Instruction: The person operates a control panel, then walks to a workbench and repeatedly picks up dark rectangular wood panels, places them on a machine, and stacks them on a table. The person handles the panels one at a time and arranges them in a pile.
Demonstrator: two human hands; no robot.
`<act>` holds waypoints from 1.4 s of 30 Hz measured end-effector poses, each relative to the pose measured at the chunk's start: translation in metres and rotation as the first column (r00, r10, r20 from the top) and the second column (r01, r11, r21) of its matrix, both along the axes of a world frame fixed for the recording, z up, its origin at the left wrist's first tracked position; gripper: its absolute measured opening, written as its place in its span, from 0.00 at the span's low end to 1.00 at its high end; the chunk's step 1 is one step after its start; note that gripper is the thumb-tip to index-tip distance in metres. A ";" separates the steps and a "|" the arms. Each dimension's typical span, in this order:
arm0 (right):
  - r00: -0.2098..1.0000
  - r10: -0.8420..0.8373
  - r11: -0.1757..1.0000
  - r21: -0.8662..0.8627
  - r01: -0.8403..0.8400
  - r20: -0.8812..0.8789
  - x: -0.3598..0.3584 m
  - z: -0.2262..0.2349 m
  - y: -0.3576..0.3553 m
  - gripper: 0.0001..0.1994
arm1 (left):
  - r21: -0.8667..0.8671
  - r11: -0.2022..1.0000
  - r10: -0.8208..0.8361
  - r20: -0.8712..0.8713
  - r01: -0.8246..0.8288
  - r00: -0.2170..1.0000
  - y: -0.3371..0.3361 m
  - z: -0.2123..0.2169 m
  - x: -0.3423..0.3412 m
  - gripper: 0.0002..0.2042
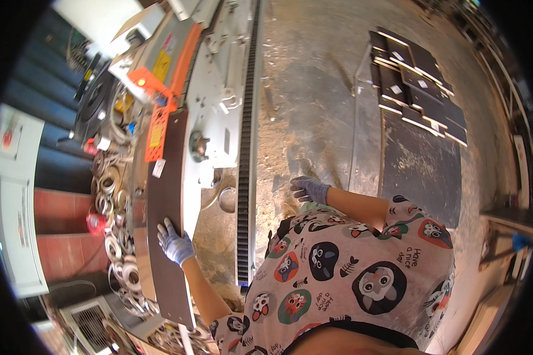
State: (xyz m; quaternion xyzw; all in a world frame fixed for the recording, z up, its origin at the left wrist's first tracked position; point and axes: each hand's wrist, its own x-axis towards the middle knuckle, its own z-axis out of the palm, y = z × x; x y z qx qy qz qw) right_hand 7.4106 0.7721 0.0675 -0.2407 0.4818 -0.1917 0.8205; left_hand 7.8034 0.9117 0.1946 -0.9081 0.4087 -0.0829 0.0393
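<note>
A long dark brown board [170,177] lies along the bed of a machine on my left, its far end by an orange perforated guard [157,133]. Resting flat on the board's top, near its right edge, is my left hand [176,244] in a grey-blue glove, fingers spread. A small white label [159,168] is stuck on the board. My right hand [310,190], gloved alike, is held in front of my body above the floor. Its fingers are loosely apart, with nothing seen in them.
A black ribbed conveyor track [246,160] runs beside the machine. Rolls of edge tape [121,260] crowd its left side, near a white control cabinet [19,195]. Several labelled dark panels [417,83] lie on a low platform [420,171] at right. Sawdust marks the floor.
</note>
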 end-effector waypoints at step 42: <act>0.205 -0.979 0.193 -0.301 0.934 0.009 -0.413 -0.086 -0.296 0.08 | -0.445 0.700 -0.645 -0.055 0.559 0.762 -0.298 -0.015 -0.312 0.28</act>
